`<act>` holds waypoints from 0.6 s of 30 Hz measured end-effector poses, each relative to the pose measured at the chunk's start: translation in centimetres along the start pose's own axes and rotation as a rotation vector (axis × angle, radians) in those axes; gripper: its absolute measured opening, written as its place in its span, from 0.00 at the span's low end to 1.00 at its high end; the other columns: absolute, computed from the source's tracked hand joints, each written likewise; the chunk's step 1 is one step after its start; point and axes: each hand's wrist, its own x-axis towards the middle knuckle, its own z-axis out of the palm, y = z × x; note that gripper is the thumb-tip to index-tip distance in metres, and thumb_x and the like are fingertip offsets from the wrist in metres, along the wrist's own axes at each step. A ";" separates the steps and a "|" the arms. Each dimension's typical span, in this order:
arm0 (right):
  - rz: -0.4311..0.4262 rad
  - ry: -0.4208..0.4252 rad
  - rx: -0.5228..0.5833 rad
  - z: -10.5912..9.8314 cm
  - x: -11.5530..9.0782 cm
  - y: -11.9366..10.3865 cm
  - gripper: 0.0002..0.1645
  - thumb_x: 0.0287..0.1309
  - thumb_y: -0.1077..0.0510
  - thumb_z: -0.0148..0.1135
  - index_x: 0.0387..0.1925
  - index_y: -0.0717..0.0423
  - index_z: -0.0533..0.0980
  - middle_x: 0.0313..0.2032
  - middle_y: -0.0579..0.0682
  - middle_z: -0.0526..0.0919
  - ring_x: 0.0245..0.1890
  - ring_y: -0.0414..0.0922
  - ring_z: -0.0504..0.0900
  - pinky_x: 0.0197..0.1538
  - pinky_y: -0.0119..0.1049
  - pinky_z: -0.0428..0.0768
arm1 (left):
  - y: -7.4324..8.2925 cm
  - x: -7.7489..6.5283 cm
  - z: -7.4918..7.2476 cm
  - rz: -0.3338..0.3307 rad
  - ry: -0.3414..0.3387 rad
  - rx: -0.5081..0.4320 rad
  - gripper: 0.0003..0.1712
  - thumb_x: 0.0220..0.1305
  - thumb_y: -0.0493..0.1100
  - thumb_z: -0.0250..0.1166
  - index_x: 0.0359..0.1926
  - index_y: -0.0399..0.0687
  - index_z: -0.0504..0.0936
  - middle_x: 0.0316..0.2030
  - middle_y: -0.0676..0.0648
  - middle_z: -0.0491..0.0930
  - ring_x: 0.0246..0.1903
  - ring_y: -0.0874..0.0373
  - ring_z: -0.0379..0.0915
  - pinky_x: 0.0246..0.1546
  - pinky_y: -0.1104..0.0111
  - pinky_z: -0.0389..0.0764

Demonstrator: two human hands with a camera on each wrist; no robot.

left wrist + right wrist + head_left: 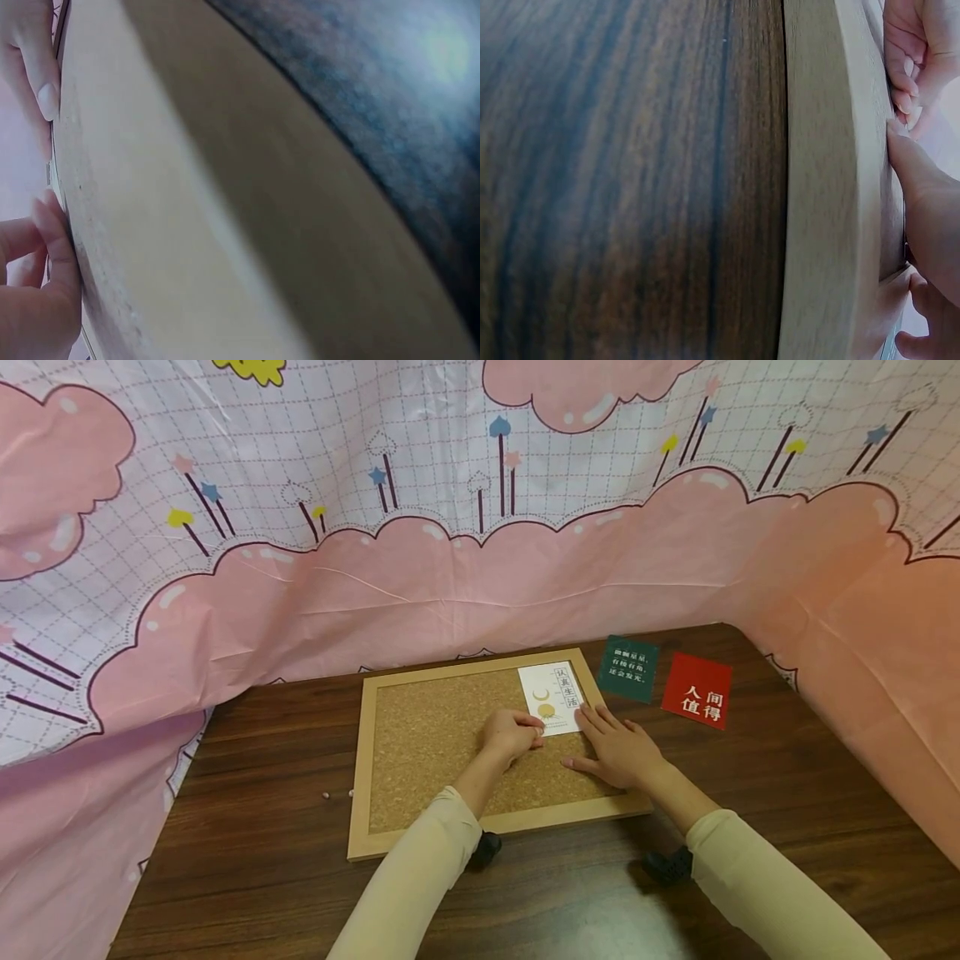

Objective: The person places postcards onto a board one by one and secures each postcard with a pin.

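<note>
A white card (pixel 535 683) with a yellow moon design and dark characters lies on the upper right of a wood-framed cork board (pixel 427 735). At its lower left corner my left hand (pixel 512 735) has curled fingers, thumb and forefinger close together. They pinch a small pale pin (pixel 914 115), mostly hidden by the fingertips. My right hand (pixel 622 747) lies spread with straight fingers, fingertips on the card's right edge and the palm over the board's right frame. Its thumb points toward the left hand.
A green card (pixel 628 669) and a red card (pixel 697 690) with white characters lie on the dark wooden table (pixel 255 760), right of the board. Two tiny pale things lie by the board's left side, one a loose bit (pixel 326 795). A pink patterned curtain (pixel 450 585) stands behind.
</note>
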 end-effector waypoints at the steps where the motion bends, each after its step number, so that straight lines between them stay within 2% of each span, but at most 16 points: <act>1: 0.001 0.000 0.002 0.0 0.0 0.0 0.52 0.62 0.29 0.50 0.74 0.59 0.53 0.75 0.59 0.53 0.74 0.60 0.53 0.66 0.68 0.61 | 0.0 0.0 0.0 -0.002 -0.001 -0.009 0.08 0.59 0.29 0.64 0.37 0.36 0.87 0.35 0.43 0.85 0.25 0.61 0.82 0.31 0.73 0.85; 5: 0.002 0.003 0.010 0.0 0.0 0.1 0.52 0.62 0.29 0.50 0.74 0.59 0.53 0.75 0.58 0.53 0.74 0.60 0.52 0.65 0.68 0.61 | 0.0 0.0 0.0 0.006 -0.006 -0.010 0.09 0.59 0.28 0.62 0.37 0.36 0.87 0.34 0.43 0.85 0.23 0.62 0.81 0.31 0.73 0.85; 18: -0.001 0.001 0.008 0.0 -0.1 0.2 0.52 0.62 0.28 0.49 0.74 0.57 0.52 0.75 0.57 0.53 0.75 0.59 0.52 0.66 0.68 0.61 | 0.0 0.1 -0.2 -0.030 -0.006 0.000 0.08 0.59 0.29 0.64 0.37 0.38 0.88 0.35 0.44 0.84 0.25 0.62 0.82 0.31 0.74 0.85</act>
